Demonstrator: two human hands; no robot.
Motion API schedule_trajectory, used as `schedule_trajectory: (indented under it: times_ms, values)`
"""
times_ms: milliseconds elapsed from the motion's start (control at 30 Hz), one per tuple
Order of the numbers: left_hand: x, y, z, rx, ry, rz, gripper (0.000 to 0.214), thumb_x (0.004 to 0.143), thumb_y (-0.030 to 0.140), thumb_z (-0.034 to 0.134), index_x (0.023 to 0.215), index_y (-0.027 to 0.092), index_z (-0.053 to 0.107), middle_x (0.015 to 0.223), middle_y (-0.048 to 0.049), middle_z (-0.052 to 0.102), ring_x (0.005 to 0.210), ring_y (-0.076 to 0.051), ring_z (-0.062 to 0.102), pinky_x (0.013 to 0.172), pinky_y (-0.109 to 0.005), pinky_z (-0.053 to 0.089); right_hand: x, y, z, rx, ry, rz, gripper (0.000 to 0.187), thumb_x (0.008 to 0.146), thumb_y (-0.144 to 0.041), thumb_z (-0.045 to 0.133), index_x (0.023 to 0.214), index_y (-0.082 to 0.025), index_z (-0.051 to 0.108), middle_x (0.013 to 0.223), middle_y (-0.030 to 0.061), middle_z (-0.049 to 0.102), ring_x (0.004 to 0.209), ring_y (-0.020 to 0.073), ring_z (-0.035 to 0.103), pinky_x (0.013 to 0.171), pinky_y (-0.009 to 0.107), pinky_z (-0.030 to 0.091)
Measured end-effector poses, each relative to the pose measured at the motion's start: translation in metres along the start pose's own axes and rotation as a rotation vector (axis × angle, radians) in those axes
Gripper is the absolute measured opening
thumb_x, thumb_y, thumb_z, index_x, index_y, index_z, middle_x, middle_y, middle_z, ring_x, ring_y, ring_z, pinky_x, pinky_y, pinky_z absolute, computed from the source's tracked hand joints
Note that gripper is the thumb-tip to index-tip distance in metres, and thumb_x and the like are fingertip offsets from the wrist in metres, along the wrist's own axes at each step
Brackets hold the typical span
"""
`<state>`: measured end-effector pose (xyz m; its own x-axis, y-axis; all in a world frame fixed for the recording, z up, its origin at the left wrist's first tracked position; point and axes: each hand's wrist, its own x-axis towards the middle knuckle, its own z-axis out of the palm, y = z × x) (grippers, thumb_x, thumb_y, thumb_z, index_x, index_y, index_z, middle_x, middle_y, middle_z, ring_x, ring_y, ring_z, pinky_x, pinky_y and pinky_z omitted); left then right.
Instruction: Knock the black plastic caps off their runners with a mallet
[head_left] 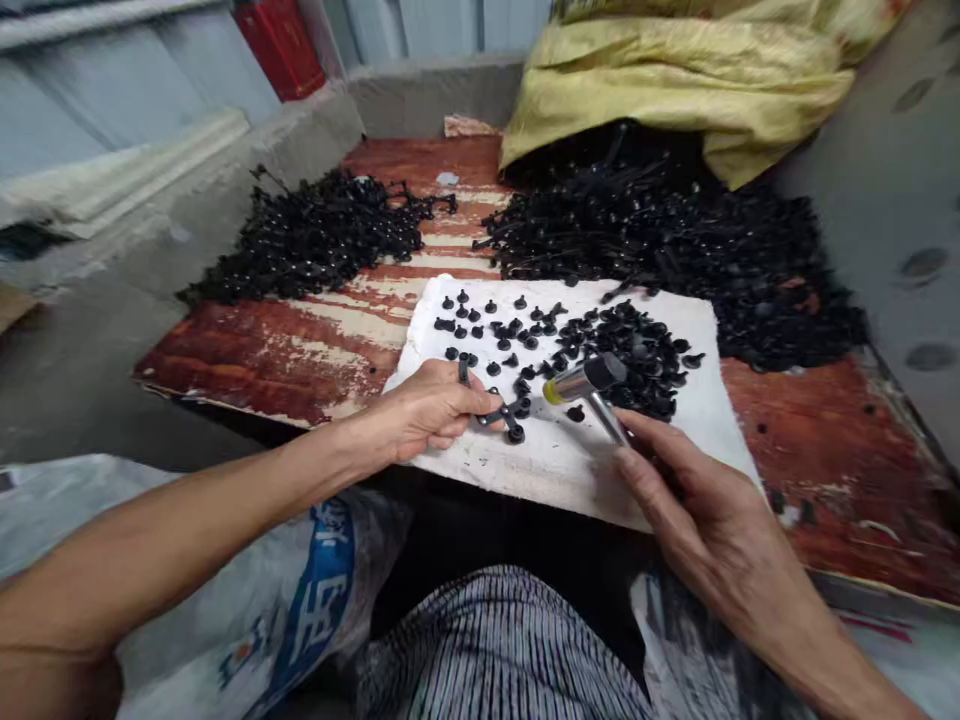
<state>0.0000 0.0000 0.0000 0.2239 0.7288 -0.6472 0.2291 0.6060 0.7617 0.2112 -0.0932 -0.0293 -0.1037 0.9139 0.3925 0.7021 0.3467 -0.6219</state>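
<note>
Pinched in my left hand (431, 408) is a black plastic sprue (491, 415), a branched piece with small round parts at its ends, held just above the white cloth (540, 478). My right hand (694, 500) is wrapped round the metal handle of a small hammer (585, 378). Its head has a yellow face on the left and a dark face on the right, and hovers over the cloth to the right of the sprue. Loose black round parts (504, 343) are scattered behind my hands, with a denser heap of black parts (637, 345) behind the hammer head.
A pile of black branched pieces (322, 235) lies at the back left of the worn red board (255, 345). A larger black pile (675, 235) spills from a yellow woven sack (675, 80) at the back right. A printed plastic bag (247, 600) stands below the board's left front edge.
</note>
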Motion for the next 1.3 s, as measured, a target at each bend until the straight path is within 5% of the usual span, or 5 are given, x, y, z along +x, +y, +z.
schedule_trajectory:
  times_ms: [600, 867, 1033, 1200, 1300]
  values:
    - [-0.003, 0.011, 0.003, 0.326, 0.123, 0.076, 0.019, 0.074, 0.016, 0.067, 0.068, 0.019, 0.049, 0.045, 0.0056, 0.050, 0.032, -0.003, 0.026, 0.033, -0.020, 0.014, -0.003, -0.003, -0.002, -0.010, -0.004, -0.183, 0.056, 0.093, -0.006, 0.047, 0.147, -0.022, 0.045, 0.124, 0.0126, 0.069, 0.106, 0.0220, 0.069, 0.090, 0.035, 0.058]
    - [0.004, 0.013, -0.001, 0.404, 0.105, 0.091, 0.019, 0.066, 0.018, 0.067, 0.060, 0.019, 0.050, 0.043, 0.0058, 0.041, 0.035, -0.005, 0.026, 0.034, -0.023, 0.014, 0.001, -0.010, -0.006, -0.109, -0.106, -0.268, 0.066, 0.092, -0.002, 0.043, 0.153, -0.025, 0.036, 0.077, 0.0029, 0.058, 0.054, 0.0139, 0.057, 0.045, 0.022, 0.048]
    - [0.001, 0.012, 0.002, 0.340, 0.084, 0.066, 0.021, 0.068, 0.014, 0.064, 0.060, 0.019, 0.046, 0.043, 0.0060, 0.044, 0.033, -0.004, 0.023, 0.034, -0.023, 0.013, -0.001, -0.018, -0.011, -0.120, 0.077, -0.221, 0.070, 0.093, -0.003, 0.040, 0.155, -0.031, 0.030, 0.079, 0.0044, 0.061, 0.063, 0.0176, 0.062, 0.051, 0.024, 0.053]
    - [0.002, 0.011, 0.001, 0.335, 0.094, 0.079, 0.021, 0.069, 0.017, 0.067, 0.064, 0.019, 0.047, 0.047, 0.0055, 0.048, 0.032, -0.003, 0.022, 0.034, -0.022, 0.012, -0.004, -0.015, -0.007, -0.172, -0.161, -0.274, 0.066, 0.090, -0.003, 0.039, 0.153, -0.024, 0.034, 0.081, 0.0049, 0.059, 0.048, 0.0149, 0.054, 0.039, 0.025, 0.047]
    - [0.003, 0.010, -0.001, 0.310, 0.083, 0.062, 0.021, 0.070, 0.018, 0.067, 0.065, 0.019, 0.047, 0.051, 0.0035, 0.053, 0.032, -0.003, 0.023, 0.034, -0.022, 0.013, -0.004, -0.014, -0.008, -0.083, -0.026, -0.206, 0.070, 0.092, -0.003, 0.043, 0.155, -0.029, 0.030, 0.084, 0.0050, 0.062, 0.062, 0.0167, 0.062, 0.052, 0.025, 0.053]
